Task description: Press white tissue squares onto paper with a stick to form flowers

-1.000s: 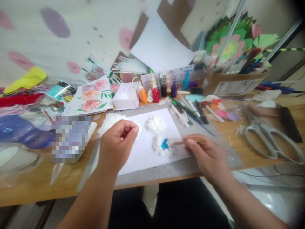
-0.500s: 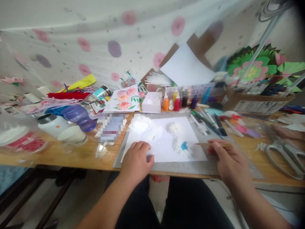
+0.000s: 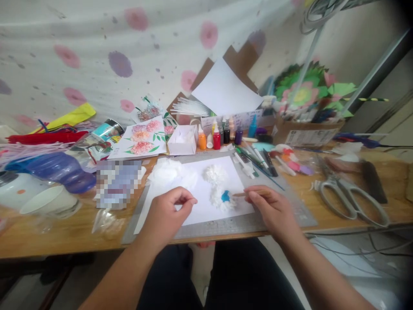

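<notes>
In the head view my right hand (image 3: 272, 211) is closed around a thin wooden stick (image 3: 238, 194), its tip pointing left beside a blue patch (image 3: 225, 196). That patch lies on a cluster of white crumpled tufts (image 3: 215, 174) on a white sheet of paper (image 3: 200, 215). Over the left part of the sheet, my left hand (image 3: 167, 215) has thumb and forefinger pinched together; whatever they may hold is too small to make out. A pile of white tissue-like material (image 3: 169, 172) sits just beyond it. Under the paper is a grey cutting mat (image 3: 284, 202).
Paint bottles (image 3: 216, 137) and a small white box (image 3: 183, 141) stand behind the mat. Pens (image 3: 260, 159) lie at its back right, with large scissors (image 3: 351, 198) further right. On the left are a paper cup (image 3: 48, 202) and a blurred-out phone-like object (image 3: 119, 185).
The view has swung right. My left thumb and forefinger have come together in a pinch from a looser curl over the paper. My right hand with the stick is closer to the blue patch.
</notes>
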The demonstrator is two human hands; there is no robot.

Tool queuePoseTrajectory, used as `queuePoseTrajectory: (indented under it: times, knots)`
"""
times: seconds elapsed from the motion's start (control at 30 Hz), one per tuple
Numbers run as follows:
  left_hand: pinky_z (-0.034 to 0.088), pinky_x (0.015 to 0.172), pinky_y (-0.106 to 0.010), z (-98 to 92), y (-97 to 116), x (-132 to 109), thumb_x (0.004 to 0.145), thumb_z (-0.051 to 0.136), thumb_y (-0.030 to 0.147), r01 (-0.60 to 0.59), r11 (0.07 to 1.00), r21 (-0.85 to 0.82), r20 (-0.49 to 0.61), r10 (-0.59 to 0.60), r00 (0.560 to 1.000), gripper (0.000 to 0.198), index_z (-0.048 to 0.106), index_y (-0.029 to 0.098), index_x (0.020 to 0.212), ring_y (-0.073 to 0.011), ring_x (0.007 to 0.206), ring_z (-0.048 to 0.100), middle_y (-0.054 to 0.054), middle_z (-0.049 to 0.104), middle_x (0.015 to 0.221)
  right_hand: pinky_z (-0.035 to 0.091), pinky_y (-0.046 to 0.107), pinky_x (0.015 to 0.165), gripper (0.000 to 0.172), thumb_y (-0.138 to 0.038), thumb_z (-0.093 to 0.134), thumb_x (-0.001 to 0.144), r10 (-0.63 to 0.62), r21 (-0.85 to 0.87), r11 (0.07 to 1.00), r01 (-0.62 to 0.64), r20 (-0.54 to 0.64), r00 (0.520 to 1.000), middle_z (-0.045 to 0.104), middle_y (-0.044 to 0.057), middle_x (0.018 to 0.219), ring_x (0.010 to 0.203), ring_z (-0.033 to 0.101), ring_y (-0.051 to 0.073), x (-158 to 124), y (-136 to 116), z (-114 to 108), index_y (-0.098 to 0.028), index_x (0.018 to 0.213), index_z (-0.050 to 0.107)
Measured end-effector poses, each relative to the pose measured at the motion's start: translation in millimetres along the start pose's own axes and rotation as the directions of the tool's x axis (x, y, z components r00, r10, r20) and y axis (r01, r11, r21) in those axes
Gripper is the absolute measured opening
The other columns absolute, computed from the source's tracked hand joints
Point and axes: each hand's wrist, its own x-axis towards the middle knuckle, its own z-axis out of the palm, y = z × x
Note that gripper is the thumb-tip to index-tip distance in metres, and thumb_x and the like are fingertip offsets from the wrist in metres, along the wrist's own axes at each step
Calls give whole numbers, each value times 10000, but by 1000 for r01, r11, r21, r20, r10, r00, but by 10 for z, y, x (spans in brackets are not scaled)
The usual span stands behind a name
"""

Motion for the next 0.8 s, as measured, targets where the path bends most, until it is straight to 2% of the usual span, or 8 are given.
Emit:
queuePoseTrajectory:
  times: [0.13, 0.27, 0.33, 0.43, 0.57, 0.67, 0.8]
  knots:
    - [462, 668, -275, -101, 57, 103, 807, 571, 337, -53, 971, 233, -32, 62, 998, 124, 641, 234, 798, -179, 750, 646, 15, 698, 779, 526, 288, 619, 217, -372, 584, 842, 6, 7, 1000, -6, -26, 1000, 718, 38, 710, 656, 678, 178, -23, 10, -38, -188, 836, 699]
    - [472, 746, -325, -190, -110, 16, 793, 584, 347, -81, 900, 429, 66, 58, 996, 160, 616, 228, 895, -220, 870, 637, -19, 676, 906, 557, 312, 670, 205, -359, 606, 833, -45, 16, 999, 45, -26, 999, 745, 45, 801, 739, 705, 196, -3, 29, -41, -208, 922, 712]
    - [471, 803, -352, -162, -189, -86, 788, 595, 341, -76, 874, 480, 80, 42, 996, 196, 598, 221, 943, -238, 938, 626, -38, 661, 986, 564, 326, 698, 207, -359, 607, 835, -89, -24, 996, 89, -10, 996, 750, 44, 856, 785, 710, 203, 10, 41, -33, -226, 950, 718]
    - [462, 852, -369, -38, -233, -219, 792, 594, 300, -66, 831, 553, 35, 56, 998, 189, 583, 208, 957, -250, 984, 609, -57, 653, 1031, 561, 325, 716, 198, -348, 592, 847, -165, -112, 980, 167, 29, 986, 749, 37, 870, 807, 704, 201, 18, 53, -27, -242, 947, 726]
    - [470, 834, -370, 116, -223, -261, 816, 543, 228, -56, 779, 625, -43, 106, 993, 102, 585, 204, 906, -245, 948, 609, -56, 668, 981, 556, 302, 667, 180, -342, 581, 842, -183, -151, 970, 191, 64, 981, 747, 27, 804, 752, 703, 196, 10, 41, -51, -247, 892, 726]
    - [473, 810, -370, 131, -238, -224, 809, 489, 160, -64, 758, 649, -56, 132, 990, 106, 581, 212, 798, -237, 904, 617, -48, 683, 963, 554, 299, 657, 171, -342, 580, 840, -168, -164, 971, 174, 52, 984, 745, 25, 774, 718, 701, 196, -9, 25, -77, -245, 847, 722]
    - [479, 789, -342, 66, -239, -154, 803, 486, 173, -48, 845, 533, -102, 121, 987, 115, 576, 218, 746, -213, 866, 634, -24, 703, 909, 552, 294, 646, 176, -323, 562, 851, -177, -168, 969, 180, 33, 984, 739, 19, 750, 688, 694, 189, -31, 1, -83, -241, 814, 714]
